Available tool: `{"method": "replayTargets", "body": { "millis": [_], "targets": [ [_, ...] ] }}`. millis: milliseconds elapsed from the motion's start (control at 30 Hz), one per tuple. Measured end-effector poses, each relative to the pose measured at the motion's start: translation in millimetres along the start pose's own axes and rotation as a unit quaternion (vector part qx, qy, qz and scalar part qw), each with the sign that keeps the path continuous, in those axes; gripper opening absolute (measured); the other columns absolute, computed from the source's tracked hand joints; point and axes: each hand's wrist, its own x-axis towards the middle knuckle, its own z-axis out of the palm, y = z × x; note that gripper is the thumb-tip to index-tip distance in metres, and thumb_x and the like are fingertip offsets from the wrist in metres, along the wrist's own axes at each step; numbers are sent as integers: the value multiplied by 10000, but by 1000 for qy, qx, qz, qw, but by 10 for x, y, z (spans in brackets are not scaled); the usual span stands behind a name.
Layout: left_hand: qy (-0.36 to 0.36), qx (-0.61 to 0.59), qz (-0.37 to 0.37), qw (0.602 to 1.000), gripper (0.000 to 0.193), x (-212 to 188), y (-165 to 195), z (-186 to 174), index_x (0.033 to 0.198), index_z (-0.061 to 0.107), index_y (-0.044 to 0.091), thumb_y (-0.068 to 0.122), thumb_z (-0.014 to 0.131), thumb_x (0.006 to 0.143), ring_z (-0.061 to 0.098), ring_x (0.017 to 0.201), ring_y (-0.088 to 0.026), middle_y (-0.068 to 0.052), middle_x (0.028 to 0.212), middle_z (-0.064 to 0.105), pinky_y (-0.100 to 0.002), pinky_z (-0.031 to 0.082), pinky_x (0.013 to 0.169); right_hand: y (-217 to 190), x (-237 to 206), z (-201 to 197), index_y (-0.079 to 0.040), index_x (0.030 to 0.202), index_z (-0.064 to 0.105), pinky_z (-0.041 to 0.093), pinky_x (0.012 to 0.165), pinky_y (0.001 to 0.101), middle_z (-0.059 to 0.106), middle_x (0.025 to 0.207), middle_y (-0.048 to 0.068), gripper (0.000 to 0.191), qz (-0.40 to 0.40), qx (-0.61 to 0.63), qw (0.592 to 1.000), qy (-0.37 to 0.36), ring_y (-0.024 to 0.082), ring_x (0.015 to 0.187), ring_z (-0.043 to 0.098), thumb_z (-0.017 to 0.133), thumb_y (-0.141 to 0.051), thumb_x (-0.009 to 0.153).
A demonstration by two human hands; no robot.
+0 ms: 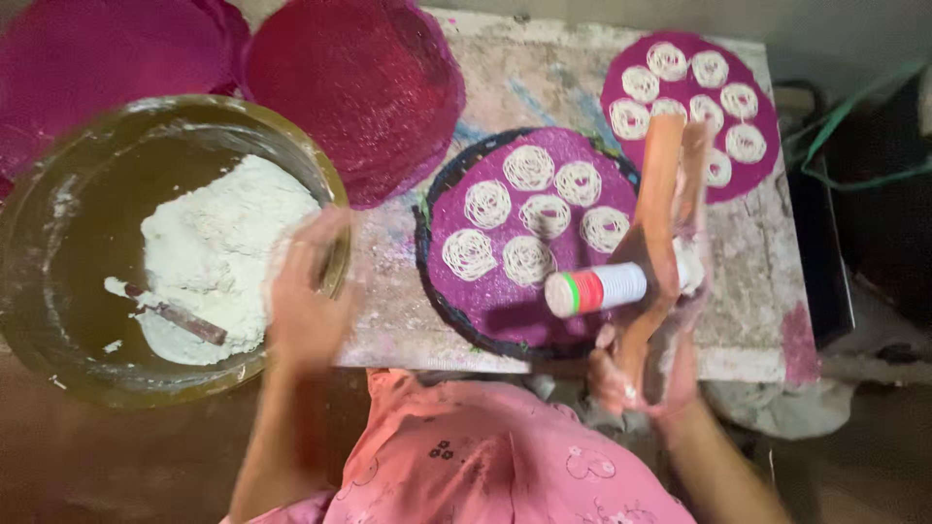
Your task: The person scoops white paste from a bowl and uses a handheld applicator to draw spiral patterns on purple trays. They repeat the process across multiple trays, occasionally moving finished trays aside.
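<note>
Head view: right hand (641,374) clenched round orange handles of press (621,286), white barrel with red and green bands, above purple mat (485,291) of noodle coils on desk (757,262). Left hand (306,301) blurred at bowl (39,243) rim; grip unclear.

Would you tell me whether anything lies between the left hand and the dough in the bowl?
Nothing visible does. The left hand is at the bowl's right rim, right beside the dough; the spoon lies lower left, out of the way.
</note>
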Motion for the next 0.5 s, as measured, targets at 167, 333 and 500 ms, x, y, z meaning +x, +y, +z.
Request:
{"method": "replayTargets", "body": {
  "millis": [167,333,500],
  "targets": [
    [-170,-81,251,949,676,-220,414,735,1415,541,39,149,859,829,587,1391,-322,-165,1456,601,-437,491,1166,466,363,-60,-44,1164,614,370,422,388,505,690,121,1087,25,88,957,-275,248,482,445,341,-1036,814],
    [-195,-123,371,899,447,-159,529,857,1345,585,49,0,757,936,706,1269,-331,-173,1398,647,-361,620,1021,571,425,-31,-53,1101,614,419,418,400,528,644,133,1060,38,103,956,-274,255,456,490,331,-1028,797],
    [-177,-91,405,892,299,-160,609,862,1193,627,39,10,770,931,725,1193,-323,-199,1355,641,-371,636,980,544,410,15,-63,1069,615,408,407,397,525,626,129,1047,22,101,966,-235,250,441,476,319,-1029,794]
  ]
}}
